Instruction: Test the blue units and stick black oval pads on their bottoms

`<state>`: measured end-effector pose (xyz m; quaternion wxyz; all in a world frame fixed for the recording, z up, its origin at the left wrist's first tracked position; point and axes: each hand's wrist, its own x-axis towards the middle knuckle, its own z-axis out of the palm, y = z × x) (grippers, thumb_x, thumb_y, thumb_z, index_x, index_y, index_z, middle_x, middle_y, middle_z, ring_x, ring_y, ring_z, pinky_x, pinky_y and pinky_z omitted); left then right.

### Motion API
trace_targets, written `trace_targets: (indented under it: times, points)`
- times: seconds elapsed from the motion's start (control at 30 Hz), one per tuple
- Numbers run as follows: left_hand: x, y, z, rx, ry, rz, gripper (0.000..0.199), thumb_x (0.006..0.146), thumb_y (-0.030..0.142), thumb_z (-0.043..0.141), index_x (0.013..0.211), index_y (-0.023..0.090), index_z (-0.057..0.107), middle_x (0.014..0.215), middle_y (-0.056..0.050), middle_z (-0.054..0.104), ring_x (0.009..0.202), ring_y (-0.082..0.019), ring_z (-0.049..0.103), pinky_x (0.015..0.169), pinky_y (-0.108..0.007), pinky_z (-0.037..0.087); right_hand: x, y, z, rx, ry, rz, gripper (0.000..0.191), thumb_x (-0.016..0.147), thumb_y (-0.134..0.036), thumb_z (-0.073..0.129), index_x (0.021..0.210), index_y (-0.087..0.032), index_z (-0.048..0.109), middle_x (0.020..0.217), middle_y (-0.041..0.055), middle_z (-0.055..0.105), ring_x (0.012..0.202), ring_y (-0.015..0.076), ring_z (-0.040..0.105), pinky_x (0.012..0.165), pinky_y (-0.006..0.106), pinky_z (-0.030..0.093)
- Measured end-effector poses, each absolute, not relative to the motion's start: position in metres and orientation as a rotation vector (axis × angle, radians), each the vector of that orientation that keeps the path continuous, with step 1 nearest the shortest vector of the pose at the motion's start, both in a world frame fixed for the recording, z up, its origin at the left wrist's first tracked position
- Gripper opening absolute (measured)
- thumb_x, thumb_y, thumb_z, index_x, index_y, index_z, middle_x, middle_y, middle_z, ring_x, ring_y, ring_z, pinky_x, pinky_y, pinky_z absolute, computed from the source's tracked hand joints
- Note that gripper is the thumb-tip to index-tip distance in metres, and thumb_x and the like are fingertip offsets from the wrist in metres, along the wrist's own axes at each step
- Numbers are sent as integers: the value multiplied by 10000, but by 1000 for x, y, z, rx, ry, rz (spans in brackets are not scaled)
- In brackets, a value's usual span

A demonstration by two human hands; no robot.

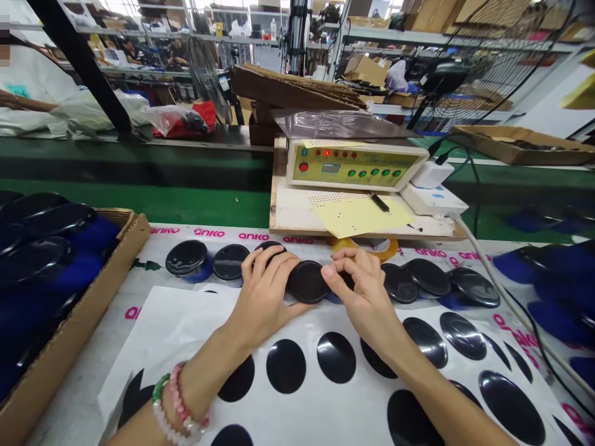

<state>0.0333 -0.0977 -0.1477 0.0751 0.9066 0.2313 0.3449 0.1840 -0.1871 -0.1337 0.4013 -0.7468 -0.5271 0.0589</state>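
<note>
Both hands are right in the middle of the shot, working on one glossy black disc (307, 282) that sits between them, just above the top edge of the white sheet (186, 316). The left hand (263, 297) has its fingers pressed together and lying against the disc's left edge, and a couple of bead bracelets (179, 402) sit on that wrist. The right hand (362, 291) is pinching the disc's right side between thumb and fingers, though the fingers hide exactly where they land.

Left of the grip are two more black lids (186, 257) with blue underneath, and right of it there's a row of three (430, 277). Below the hands, the sheet is printed with big black ovals (334, 362). It lies on a white table cover (223, 233) with pink "anko" logos. Past the left wrist is a cardboard tray (123, 244) piled with dark blue and black pieces.

Straight ahead of the hands is a control box (356, 164) with red and green buttons, on a wood board (279, 210) with yellow paper (362, 214) and a tape roll (367, 249). Behind that there's a green bench (139, 204), then metal shelves (465, 40) loaded with boxes, plus a fan (204, 77).
</note>
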Motion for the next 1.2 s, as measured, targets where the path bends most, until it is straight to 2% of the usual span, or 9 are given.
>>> trace_targets:
  times: [0.23,0.83,1.2]
  points:
    - [34,-98,-149,2729,704,1046,474,745,447,706,1076,151,539,1081,-92,645,1143,-287,494,992,-445,281,181,-186,-133,-1896,-1293,151,246,885,-404,511,714,-241,581,1002,38,544,1005,274,432,848,463,296]
    - [37,-100,-149,2706,685,1077,434,756,401,710,1059,145,532,1054,-100,647,1080,-270,530,924,-410,309,176,-186,-134,-1918,-1318,33,217,892,-340,534,717,-212,522,969,28,539,987,243,439,806,400,276]
    - [36,-101,-149,2723,700,1050,454,757,439,700,1065,148,537,1066,-96,643,1085,-268,524,938,-421,296,173,-187,-134,-1928,-1493,-296,160,914,-260,480,769,-194,470,995,75,533,983,263,428,806,413,310]
